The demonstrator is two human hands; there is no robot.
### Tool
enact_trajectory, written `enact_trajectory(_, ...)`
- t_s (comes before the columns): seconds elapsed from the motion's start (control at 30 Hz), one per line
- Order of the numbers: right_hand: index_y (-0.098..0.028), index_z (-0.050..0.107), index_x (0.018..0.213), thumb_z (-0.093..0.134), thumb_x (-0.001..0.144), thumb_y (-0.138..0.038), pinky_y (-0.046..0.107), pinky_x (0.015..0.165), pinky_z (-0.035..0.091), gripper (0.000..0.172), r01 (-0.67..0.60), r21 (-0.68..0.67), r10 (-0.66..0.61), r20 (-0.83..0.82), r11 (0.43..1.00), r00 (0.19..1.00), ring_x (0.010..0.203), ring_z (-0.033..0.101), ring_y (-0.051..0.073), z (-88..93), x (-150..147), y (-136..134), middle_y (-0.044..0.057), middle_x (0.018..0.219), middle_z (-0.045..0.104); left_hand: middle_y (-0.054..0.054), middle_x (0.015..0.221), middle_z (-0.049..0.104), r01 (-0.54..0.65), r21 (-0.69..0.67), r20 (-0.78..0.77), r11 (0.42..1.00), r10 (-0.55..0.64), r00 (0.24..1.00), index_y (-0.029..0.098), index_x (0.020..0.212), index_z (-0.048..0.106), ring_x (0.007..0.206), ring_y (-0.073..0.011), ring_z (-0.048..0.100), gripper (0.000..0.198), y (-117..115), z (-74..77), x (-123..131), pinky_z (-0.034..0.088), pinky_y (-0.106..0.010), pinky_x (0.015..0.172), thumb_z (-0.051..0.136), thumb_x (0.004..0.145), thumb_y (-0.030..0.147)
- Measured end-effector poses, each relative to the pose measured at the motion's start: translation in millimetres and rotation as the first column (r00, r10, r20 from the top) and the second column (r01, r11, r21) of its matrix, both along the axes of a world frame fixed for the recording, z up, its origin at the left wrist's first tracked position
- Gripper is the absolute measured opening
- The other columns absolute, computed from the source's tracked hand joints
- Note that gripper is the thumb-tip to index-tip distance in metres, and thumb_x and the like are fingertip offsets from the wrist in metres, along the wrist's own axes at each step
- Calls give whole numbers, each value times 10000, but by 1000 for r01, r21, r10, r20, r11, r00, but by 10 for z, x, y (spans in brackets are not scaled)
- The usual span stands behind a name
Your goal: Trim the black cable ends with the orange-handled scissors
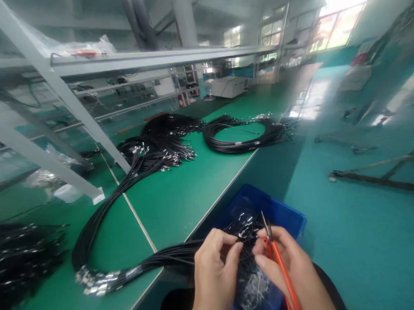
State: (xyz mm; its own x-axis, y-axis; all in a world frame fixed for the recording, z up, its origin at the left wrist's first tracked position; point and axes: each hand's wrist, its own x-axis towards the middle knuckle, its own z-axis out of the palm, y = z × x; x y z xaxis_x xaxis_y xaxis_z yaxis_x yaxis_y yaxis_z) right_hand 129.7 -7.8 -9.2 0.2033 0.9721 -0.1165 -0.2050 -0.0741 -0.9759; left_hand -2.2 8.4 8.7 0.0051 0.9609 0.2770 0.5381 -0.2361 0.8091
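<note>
My left hand [216,270] pinches the end of a black cable between thumb and forefinger, above the blue bin. In my right hand [296,261] are orange-handled scissors [283,276], their narrow metal blades pointing up and away. The right fingertips sit just right of the left ones, close to the cable end; whether they touch it I cannot tell. A bundle of black cables [89,226] curves over the green table and runs behind my left hand. Silvery wrapping bands the bundle near the front edge. Below both hands, the blue bin [298,219] holds clear plastic scraps and cable ends.
A coil of black cables [223,146] lies by the table's [181,198] right edge. Farther back is a cable pile [172,124], with another heap [21,266] at left. A pale shelf frame [72,106] rises from the table. A wheeled stand [374,176] is on the floor at right.
</note>
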Motion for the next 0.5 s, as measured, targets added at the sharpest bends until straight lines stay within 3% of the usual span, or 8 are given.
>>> enact_trajectory(0.07,-225,546,888,725,620,-268,239,643,480,325,70,20,-68,-64,997,996,664,601,144,85,-28,49,-15,714,648,9,652,568,31,36,-84,999,-28,996,185,679,564,587,-130,557,132,-36,-15,26,410,-216,559,546,808,164)
enact_trajectory(0.13,-224,548,893,739,629,-296,221,586,478,334,54,-6,-54,-110,999,992,594,578,126,141,-60,99,-27,681,635,2,661,561,51,87,-186,995,-34,982,188,691,559,584,-131,548,145,-69,-42,53,396,-218,549,513,827,162)
enact_trajectory(0.27,-218,554,857,775,578,-245,206,500,453,356,66,-29,-69,-109,997,992,503,542,117,96,-123,157,-61,580,580,-9,669,551,37,154,-357,987,21,934,195,700,565,565,-137,516,175,-114,-78,96,368,-231,535,477,850,175)
enact_trajectory(0.37,-214,563,858,762,568,-211,214,524,466,352,92,2,-92,-96,996,991,539,568,127,6,-166,148,-44,612,605,-3,664,546,14,95,-304,995,16,953,194,680,558,566,-132,515,186,-118,-62,85,363,-229,539,482,850,185)
enact_trajectory(0.5,-215,569,889,737,580,-161,218,612,484,356,31,65,-25,-94,997,995,606,583,114,-17,-122,86,-15,706,660,24,632,535,31,-82,-67,996,-37,997,188,640,531,566,-114,511,170,-71,-14,-18,366,-206,535,553,808,192)
